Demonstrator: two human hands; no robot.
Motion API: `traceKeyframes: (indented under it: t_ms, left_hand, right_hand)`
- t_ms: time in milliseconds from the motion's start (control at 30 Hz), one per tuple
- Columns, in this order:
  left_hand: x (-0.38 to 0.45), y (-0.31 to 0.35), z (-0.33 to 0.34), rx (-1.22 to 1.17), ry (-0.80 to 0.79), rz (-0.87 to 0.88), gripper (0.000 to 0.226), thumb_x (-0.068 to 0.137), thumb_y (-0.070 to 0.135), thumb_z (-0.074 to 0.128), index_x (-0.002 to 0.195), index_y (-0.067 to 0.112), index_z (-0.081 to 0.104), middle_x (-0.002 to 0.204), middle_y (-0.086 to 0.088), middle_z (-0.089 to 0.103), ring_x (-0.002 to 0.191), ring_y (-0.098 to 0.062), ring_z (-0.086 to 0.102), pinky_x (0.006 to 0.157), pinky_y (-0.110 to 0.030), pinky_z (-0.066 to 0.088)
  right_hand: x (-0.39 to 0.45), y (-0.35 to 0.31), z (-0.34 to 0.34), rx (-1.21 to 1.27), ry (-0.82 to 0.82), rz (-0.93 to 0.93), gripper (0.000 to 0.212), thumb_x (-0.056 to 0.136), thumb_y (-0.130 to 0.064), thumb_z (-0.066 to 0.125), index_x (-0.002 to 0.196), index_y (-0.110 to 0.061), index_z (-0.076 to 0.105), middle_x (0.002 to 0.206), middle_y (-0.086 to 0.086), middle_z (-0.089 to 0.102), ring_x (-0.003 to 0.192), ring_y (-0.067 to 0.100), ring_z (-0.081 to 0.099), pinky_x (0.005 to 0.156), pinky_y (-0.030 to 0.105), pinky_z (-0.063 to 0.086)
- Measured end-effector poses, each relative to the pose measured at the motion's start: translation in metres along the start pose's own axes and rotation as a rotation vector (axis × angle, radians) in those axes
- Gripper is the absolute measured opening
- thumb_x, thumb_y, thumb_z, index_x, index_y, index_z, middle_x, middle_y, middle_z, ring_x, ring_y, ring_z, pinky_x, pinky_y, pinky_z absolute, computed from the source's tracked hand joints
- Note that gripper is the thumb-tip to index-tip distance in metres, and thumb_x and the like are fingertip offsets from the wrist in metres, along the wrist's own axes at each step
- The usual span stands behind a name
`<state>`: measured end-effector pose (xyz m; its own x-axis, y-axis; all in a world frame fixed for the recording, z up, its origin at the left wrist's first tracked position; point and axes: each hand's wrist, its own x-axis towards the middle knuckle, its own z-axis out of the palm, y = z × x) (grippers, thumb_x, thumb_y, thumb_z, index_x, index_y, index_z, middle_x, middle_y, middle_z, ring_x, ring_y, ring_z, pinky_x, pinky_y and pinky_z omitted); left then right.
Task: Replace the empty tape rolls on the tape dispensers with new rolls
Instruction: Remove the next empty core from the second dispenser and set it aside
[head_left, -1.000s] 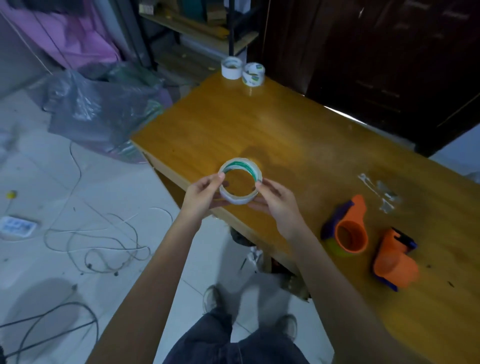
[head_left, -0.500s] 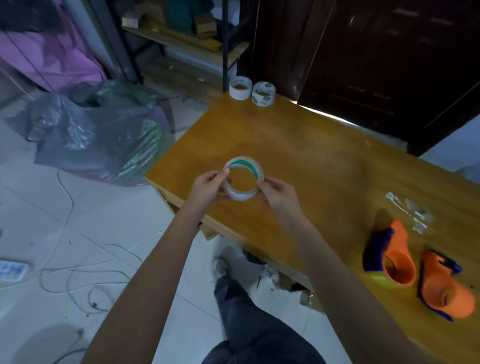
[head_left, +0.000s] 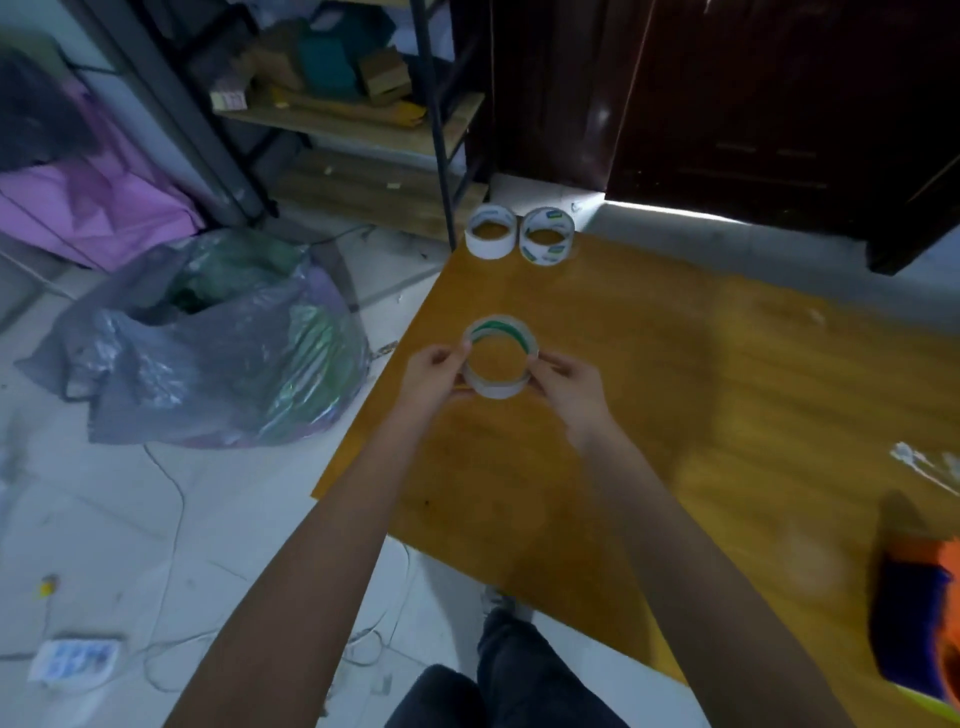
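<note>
Nearest the camera, at the bottom edge, dark trouser legs (head_left: 519, 686) stand on the pale tiled floor (head_left: 119, 519), and two bare forearms reach forward over the near left corner of the orange-brown wooden table (head_left: 727, 364). At the near right edge of the view sits an orange and blue plastic tape dispenser (head_left: 930, 618), blurred and partly cut off, resting on the table well apart from the hands. Further out, above the table's left part, the left hand (head_left: 434, 376) and right hand (head_left: 569, 387) hold between them a white tape roll with a green inner band (head_left: 500, 356), each hand pinching one side of the ring with its fingers closed on the rim, the opening facing the camera. Left of the table on the floor lies a crumpled grey translucent plastic bag (head_left: 208, 343) with thin cables (head_left: 176, 499) nearby. At the table's far left corner two more white tape rolls (head_left: 519, 238) lie flat, just beside each other. Beyond them stand a metal-framed shelf with wooden boards (head_left: 363, 124) and dark wooden doors (head_left: 753, 104)
</note>
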<state>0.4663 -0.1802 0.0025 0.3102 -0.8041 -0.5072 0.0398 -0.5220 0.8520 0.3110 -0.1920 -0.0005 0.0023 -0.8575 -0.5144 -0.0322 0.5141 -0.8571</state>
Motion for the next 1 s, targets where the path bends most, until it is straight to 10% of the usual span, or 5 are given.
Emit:
traceKeyframes:
  t_ms: [167, 800, 1000]
  left_hand:
    - [0.05, 0.017, 0.015, 0.017, 0.006, -0.029, 0.023, 0.091, 0.027, 0.06, 0.1, 0.005, 0.058, 0.107, -0.018, 0.063, 0.099, -0.031, 0.065, 0.086, -0.041, 0.056]
    - [0.166, 0.032, 0.05, 0.139, -0.131, -0.011, 0.032, 0.097, 0.024, 0.049, 0.122, 0.005, 0.055, 0.117, -0.014, 0.061, 0.097, -0.021, 0.058, 0.07, -0.026, 0.05]
    - [0.127, 0.021, 0.027, 0.874, -0.168, 0.87, 0.041, 0.092, 0.023, 0.053, 0.131, 0.012, 0.051, 0.128, -0.006, 0.056, 0.117, -0.019, 0.052, 0.096, -0.032, 0.042]
  right_hand:
    - [0.05, -0.013, 0.011, -0.014, 0.118, 0.033, 0.038, 0.087, -0.02, 0.063, 0.12, -0.002, 0.062, 0.114, 0.015, 0.068, 0.106, 0.027, 0.065, 0.096, 0.041, 0.051]
    - [0.135, -0.033, 0.037, -0.277, 0.403, 0.112, 0.035, 0.093, -0.028, 0.054, 0.117, -0.004, 0.064, 0.103, 0.014, 0.07, 0.092, 0.029, 0.067, 0.079, 0.039, 0.057]
    - [0.16, -0.063, 0.019, -0.832, 0.447, -0.175, 0.046, 0.093, -0.015, 0.042, 0.138, -0.021, 0.043, 0.131, 0.014, 0.044, 0.113, 0.034, 0.052, 0.083, 0.04, 0.048]
